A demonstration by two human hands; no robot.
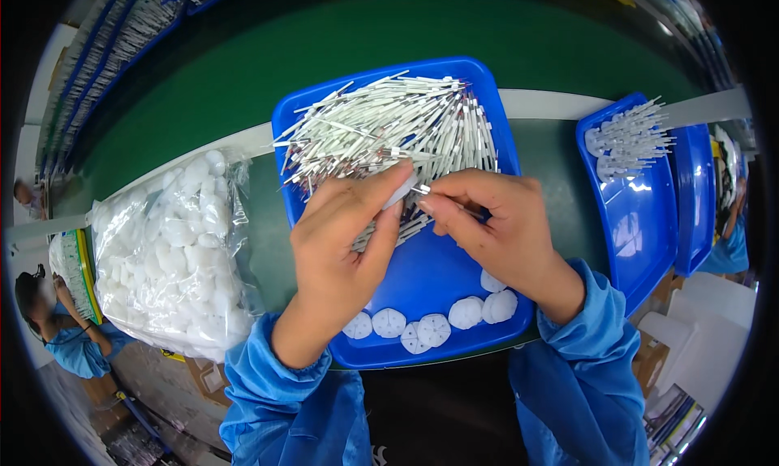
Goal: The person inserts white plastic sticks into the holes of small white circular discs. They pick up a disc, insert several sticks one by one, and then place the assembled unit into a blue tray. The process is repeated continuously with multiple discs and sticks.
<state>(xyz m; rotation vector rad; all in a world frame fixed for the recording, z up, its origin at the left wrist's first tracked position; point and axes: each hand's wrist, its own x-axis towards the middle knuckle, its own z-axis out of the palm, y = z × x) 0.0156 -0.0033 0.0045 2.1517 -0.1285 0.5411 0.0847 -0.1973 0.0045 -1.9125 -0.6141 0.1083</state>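
Apparently mid-fit: stick brought up to disc

Nearest, approx. 5 to 7 o'clock along the near edge of the blue tray, a row of loose white discs is laid out, some overlapped. Past them, over the tray's middle, the work is held up in both hands. By the L hand, a single white disc is pinched btwn thumb & fingers, tilted nearly edge-on. By the R hand, a thin stick is gripped btwn thumb & forefinger, mostly hidden, its tip pointed approx. 9 o'clock at the disc. Whether the tip is already in can't be told; contact pt. too small.

Current step is judged to be insertion, i.e. stick into disc. For the next move, a steady disc, a lined-up tip & a short straight push are prob. called for, w/ light pressure so nothing gets bent.

Beside the tray at 9 o'clock, a clear bag of discs is set down. Beyond the hands, at 12, a big heap of sticks is piled in-tray. Farther, approx. 2 to 3 o'clock, what look like disc-ended sticks are grouped in a second blue tray.
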